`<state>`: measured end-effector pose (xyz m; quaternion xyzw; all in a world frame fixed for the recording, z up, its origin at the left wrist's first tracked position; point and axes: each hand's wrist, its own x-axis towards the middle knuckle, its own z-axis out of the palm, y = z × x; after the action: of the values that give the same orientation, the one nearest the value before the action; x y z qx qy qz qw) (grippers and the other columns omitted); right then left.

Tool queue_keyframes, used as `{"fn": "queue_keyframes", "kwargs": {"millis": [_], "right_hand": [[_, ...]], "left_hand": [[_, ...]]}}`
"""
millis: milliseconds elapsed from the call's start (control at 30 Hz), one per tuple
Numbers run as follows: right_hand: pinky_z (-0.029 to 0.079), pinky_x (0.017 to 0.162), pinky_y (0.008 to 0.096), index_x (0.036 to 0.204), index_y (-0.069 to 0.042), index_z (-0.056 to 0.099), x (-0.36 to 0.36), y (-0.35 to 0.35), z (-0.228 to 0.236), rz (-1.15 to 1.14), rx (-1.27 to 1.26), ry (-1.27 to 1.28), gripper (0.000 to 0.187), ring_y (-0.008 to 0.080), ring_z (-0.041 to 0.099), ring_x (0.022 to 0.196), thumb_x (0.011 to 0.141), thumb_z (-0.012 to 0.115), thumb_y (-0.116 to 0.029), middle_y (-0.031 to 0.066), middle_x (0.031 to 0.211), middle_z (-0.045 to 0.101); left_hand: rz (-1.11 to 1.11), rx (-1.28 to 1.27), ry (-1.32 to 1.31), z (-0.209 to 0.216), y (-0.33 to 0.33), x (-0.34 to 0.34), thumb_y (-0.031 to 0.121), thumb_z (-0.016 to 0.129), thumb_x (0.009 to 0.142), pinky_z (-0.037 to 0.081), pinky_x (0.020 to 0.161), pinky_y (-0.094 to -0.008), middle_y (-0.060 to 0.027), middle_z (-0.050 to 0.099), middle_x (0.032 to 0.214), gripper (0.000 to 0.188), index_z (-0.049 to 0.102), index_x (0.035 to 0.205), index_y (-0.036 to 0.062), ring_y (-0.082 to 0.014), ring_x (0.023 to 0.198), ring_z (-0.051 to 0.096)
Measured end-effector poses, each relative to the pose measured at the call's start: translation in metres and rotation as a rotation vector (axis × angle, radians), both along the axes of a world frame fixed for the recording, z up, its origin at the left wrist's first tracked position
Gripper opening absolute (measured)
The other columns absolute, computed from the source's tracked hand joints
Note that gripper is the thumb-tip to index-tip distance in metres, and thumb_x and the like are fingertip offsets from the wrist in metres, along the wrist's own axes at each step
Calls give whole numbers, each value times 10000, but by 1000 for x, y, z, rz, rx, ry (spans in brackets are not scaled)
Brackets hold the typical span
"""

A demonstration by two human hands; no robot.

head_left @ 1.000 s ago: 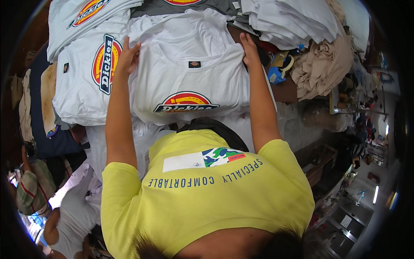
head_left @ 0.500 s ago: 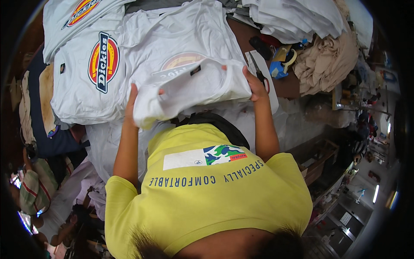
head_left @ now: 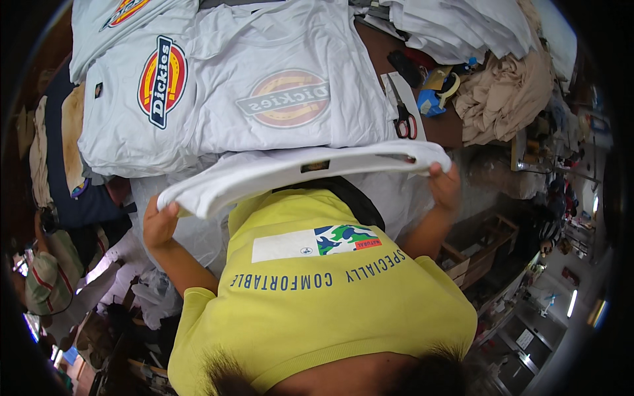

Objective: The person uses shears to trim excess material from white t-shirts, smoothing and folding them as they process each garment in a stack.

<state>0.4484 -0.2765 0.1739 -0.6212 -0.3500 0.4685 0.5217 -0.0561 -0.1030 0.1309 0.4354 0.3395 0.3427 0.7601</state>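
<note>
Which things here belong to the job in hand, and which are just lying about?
In the job:
held white shirt, one end in the left hand, the other in the right hand
laid-out white shirts, probably

Apparently lying about:
scissors
tape roll
beige cloth heap

This looks like a garment workshop: piled white printed shirts (head_left: 125,132) fill the upper left, while black-and-red scissors (head_left: 405,124) and a tape roll (head_left: 456,84) lie on a brown bench (head_left: 444,134) at upper right, near heaped beige cloth (head_left: 502,102) and stacked white fabric (head_left: 465,30).
</note>
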Motion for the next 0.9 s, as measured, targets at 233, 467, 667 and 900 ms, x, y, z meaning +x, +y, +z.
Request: {"fn": "queue_keyframes", "kwargs": {"millis": [233, 467, 667, 900], "right_hand": [[481, 767, 397, 998, 142, 506, 16, -9, 17, -194, 450, 172, 667, 283, 609, 856, 790, 578, -487, 201, 940, 609], [300, 1019, 475, 1243, 126, 357, 40, 146, -16, 117, 371, 949, 521, 380, 438, 1165, 906, 441, -263, 265, 1242, 449], [404, 945, 386, 1088, 81, 526, 61, 286, -138, -92, -41, 757, 427, 285, 563, 1025, 856, 562, -276, 185, 1100, 581], [398, 956, 386, 1138, 96, 496, 76, 302, -171, 49, -91, 881, 537, 293, 558, 1037, 861, 542, -361, 200, 1113, 574]], "left_hand": [[-314, 568, -184, 23, 43, -36, 312, 654, 724, 469, 771, -384, -185, 593, 868, 481, 514, 930, -99, -286, 838, 599], [-38, -54, -537, -15, 155, 63, 160, 434, 876, 457, 864, -386, -164, 573, 1122, 333, 536, 1119, -42, -271, 982, 582], [19, -386, -137, -101, 270, 139, 62, 494, 776, 466, 888, -375, -184, 601, 997, 301, 528, 1017, -116, -271, 933, 591], [44, -465, 14, -115, 285, 138, 40, 507, 756, 485, 875, -391, -212, 592, 994, 276, 526, 983, -114, -290, 907, 601]]}}
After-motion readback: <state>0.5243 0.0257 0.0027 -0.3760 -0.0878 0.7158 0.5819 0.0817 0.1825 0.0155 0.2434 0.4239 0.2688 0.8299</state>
